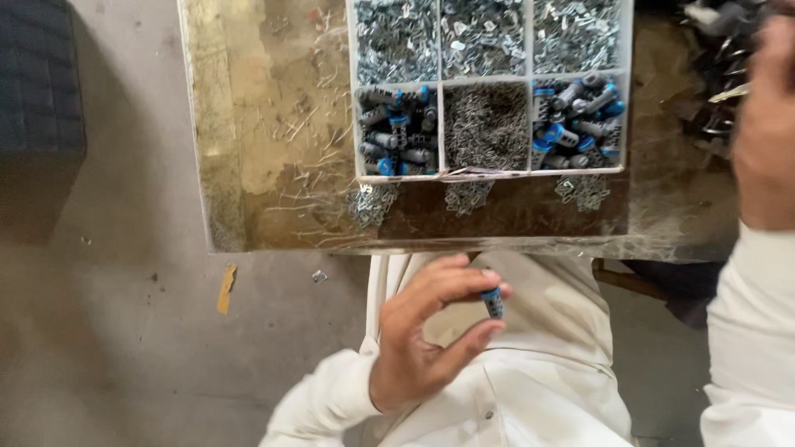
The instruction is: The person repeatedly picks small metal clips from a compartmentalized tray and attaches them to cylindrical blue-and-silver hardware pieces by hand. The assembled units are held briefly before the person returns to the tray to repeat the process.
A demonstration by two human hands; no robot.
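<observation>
A view from above onto a worn, stained table (273,124) standing on a grey concrete floor (124,331). The left hand (426,331) hovers near the viewer, over the person's lap in pale clothing, just short of the table's near edge. Its thumb and forefinger are closed on a small grey plug with a blue cap (493,303), held roughly upright; the other fingers curl loosely. The right hand (766,124) is raised at the far right, blurred; whether it is open or holding anything cannot be told.

On the far part of the table sits a white divided tray (441,116). Its far three compartments hold small silvery metal clips. The near left and near right compartments hold more grey plugs with blue caps (575,124); the near middle holds fine dark wire pieces (487,124). Loose clips (373,203) lie just in front of the tray. A dark heap of metal parts (716,50) sits at the far right.
</observation>
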